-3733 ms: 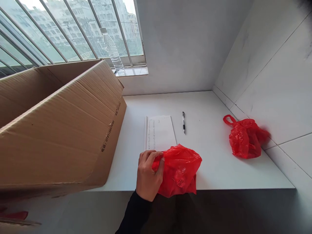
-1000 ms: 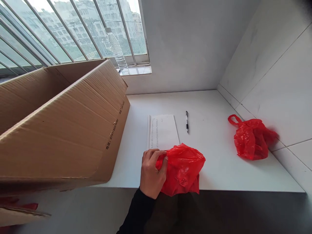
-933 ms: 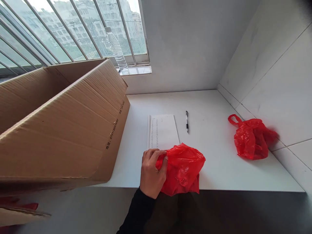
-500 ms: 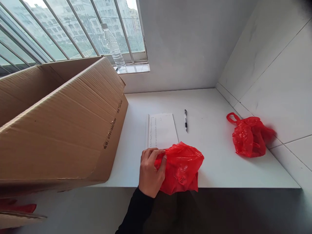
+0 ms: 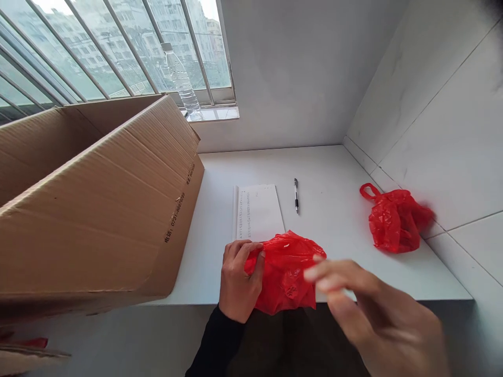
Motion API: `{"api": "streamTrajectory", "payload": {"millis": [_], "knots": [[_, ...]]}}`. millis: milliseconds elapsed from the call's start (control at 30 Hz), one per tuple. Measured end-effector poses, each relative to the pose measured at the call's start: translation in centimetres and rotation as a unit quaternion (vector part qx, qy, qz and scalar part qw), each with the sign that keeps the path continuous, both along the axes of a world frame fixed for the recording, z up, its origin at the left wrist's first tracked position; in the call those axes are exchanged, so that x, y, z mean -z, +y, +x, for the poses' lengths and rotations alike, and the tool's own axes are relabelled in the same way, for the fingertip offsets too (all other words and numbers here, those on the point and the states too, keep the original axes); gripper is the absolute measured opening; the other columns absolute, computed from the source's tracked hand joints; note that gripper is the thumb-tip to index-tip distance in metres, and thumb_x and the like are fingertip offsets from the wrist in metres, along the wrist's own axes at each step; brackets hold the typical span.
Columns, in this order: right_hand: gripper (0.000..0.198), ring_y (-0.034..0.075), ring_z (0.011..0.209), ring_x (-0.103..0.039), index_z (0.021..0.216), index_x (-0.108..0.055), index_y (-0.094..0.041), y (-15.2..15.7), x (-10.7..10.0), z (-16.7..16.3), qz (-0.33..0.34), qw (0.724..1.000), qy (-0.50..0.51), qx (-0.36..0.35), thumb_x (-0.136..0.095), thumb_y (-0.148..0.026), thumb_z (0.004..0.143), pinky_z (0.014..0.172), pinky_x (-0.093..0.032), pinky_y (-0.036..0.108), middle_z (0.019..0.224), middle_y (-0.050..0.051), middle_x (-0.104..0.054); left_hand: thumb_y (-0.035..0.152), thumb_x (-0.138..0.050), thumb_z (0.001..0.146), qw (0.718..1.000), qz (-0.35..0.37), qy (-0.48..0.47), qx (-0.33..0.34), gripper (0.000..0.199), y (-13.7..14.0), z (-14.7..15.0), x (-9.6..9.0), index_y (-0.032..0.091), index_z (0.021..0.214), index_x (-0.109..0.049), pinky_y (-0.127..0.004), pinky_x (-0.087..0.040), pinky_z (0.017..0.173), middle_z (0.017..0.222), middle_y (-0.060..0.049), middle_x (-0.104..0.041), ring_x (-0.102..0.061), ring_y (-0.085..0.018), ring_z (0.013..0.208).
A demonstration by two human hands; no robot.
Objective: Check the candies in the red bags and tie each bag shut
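My left hand [image 5: 240,277] pinches the left side of a red plastic bag [image 5: 288,275] at the front edge of the white table, its thumb and fingers closed on the film. What the bag contains, if anything, is hidden. From the lower right my right hand [image 5: 377,309] reaches toward the bag, blurred by motion, its thumb and fingers apart and nothing between them. Its fingertips appear in front of the bag's right edge; whether they touch it I cannot tell. A printed paper booklet [image 5: 261,209] lies behind the bag, with a black-and-clear pen [image 5: 296,196] to its right.
A large open cardboard box [image 5: 118,209] takes up the left side. Another red plastic bag [image 5: 395,220], bunched up, rests at the right by the tiled wall. A clear water bottle [image 5: 183,84] stands on the sill of the barred window. The white table [image 5: 334,178] ends just before me.
My right hand has come into view from the lower right, toward the bag. My left hand keeps its grip on the bag. The whole view has shifted slightly.
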State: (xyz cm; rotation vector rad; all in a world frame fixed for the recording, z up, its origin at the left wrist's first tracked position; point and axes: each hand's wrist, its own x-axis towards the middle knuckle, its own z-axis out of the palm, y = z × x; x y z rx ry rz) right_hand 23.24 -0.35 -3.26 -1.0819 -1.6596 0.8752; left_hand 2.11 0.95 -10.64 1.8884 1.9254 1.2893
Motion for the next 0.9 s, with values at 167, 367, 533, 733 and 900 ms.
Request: {"api": "streamTrajectory", "payload": {"millis": [167, 367, 533, 733, 900], "knots": [[0.043, 0.032, 0.121, -0.056, 0.134, -0.058, -0.026, 6.9, 3.9, -1.1, -0.044, 0.989, -0.139, 0.016, -0.060, -0.041, 0.094, 0.103, -0.047, 0.059, 0.123, 0.009, -0.066, 0.023, -0.064, 0.092, 0.999, 0.015, -0.038, 0.016, 0.012, -0.4, 0.2, -1.5, 0.026, 0.099, -0.073, -0.036, -0.053, 0.087, 0.100, -0.004, -0.071, -0.061, -0.023, 0.103], [0.023, 0.022, 0.088, -0.063, 0.099, -0.065, -0.024, 7.8, 4.1, 1.4, -0.111, 0.992, 0.027, 0.058, -0.061, -0.047, 0.096, 0.080, -0.051, 0.036, 0.092, 0.002, -0.069, 0.035, -0.061, 0.094, 0.985, 0.009, -0.150, -0.080, 0.018, -0.4, -2.0, -2.9, 0.021, 0.102, -0.069, -0.033, -0.056, 0.078, 0.097, -0.005, -0.072, -0.068, -0.022, 0.091], [0.023, 0.018, 0.078, -0.060, 0.100, -0.061, -0.024, 7.9, 4.3, 3.0, -0.140, 0.983, 0.095, 0.071, -0.063, -0.047, 0.096, 0.063, -0.048, 0.028, 0.088, 0.001, -0.066, 0.040, -0.056, 0.095, 0.975, -0.017, -0.212, -0.068, 0.028, -0.1, -2.7, -3.2, 0.022, 0.115, -0.062, -0.034, -0.057, 0.084, 0.108, -0.006, -0.070, -0.068, -0.022, 0.100], [0.022, 0.024, 0.100, -0.062, 0.112, -0.058, -0.025, 6.2, 3.2, 2.1, -0.062, 0.992, 0.048, 0.102, -0.061, -0.042, 0.097, 0.088, -0.051, 0.040, 0.109, 0.004, -0.064, 0.024, -0.075, 0.073, 0.990, -0.027, -0.140, -0.012, 0.050, 0.3, -1.0, -3.5, 0.029, 0.121, -0.063, -0.035, -0.055, 0.084, 0.104, -0.002, -0.066, -0.064, -0.023, 0.099], [0.022, 0.024, 0.108, -0.059, 0.118, -0.057, -0.028, 4.0, 1.0, 0.0, 0.159, 0.978, -0.007, 0.133, -0.058, -0.023, 0.097, 0.098, -0.048, 0.042, 0.112, 0.004, -0.060, 0.027, -0.067, 0.079, 0.993, 0.024, -0.110, -0.028, 0.031, 0.1, -1.1, -3.8, 0.031, 0.109, -0.077, -0.035, -0.056, 0.078, 0.107, -0.006, -0.049, -0.056, -0.024, 0.102]]}}
